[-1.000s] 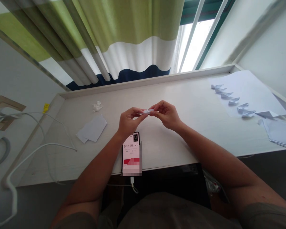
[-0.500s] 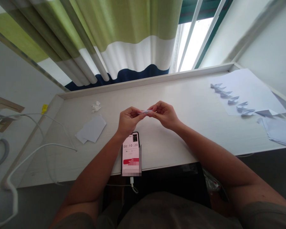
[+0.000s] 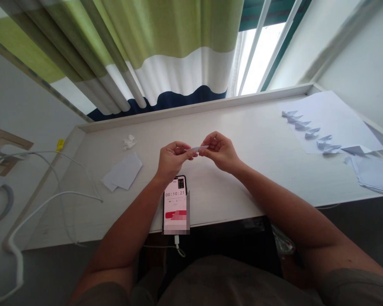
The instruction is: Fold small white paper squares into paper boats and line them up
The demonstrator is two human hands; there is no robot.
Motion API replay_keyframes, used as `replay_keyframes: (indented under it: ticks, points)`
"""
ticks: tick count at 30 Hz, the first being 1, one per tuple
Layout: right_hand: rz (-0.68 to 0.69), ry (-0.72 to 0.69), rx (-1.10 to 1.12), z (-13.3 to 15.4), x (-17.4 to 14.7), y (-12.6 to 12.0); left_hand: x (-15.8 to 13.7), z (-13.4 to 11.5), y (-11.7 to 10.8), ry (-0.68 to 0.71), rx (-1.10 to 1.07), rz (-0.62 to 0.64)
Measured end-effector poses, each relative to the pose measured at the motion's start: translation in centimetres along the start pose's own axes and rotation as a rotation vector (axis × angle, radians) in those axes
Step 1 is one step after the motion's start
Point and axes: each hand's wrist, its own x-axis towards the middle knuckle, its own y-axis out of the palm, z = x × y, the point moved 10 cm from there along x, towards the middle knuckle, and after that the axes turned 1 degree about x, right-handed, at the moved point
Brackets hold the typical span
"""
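Above the middle of the white desk, a small folded piece of paper [image 3: 196,149] spans the gap between my two hands, seen nearly edge-on. My left hand [image 3: 175,158] pinches its left end between thumb and fingers. At the other end, my right hand [image 3: 219,151] grips it with the thumb underneath, its other fingers curled. How the paper is folded inside the fingers is hidden. Several small folded paper figures [image 3: 312,133] stand in a slanting row at the right, along a large white sheet [image 3: 335,114].
A phone [image 3: 175,199] with a running timer lies below my left wrist, plugged into a white cable [image 3: 178,244]. Paper pieces [image 3: 126,170] and a crumpled scrap [image 3: 129,142] lie at left. A paper stack [image 3: 373,174] sits at the right edge. The desk [image 3: 242,195] has a raised back rim.
My right hand has shifted slightly up, and its fingers have parted a little from the left hand's. More of the folded paper shows between them. The timer has advanced one second.
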Motion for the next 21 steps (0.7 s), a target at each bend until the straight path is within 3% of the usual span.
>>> replay_keyframes:
  ticks: [5,21]
  points:
    - [0.024,0.034,-0.025,-0.62,0.16,-0.22,0.27,0.69,0.04,-0.027,0.072,0.08]
    - [0.052,-0.007,-0.131,-0.34,0.06,-0.2,-0.2,0.18,0.56,0.105,0.145,0.05]
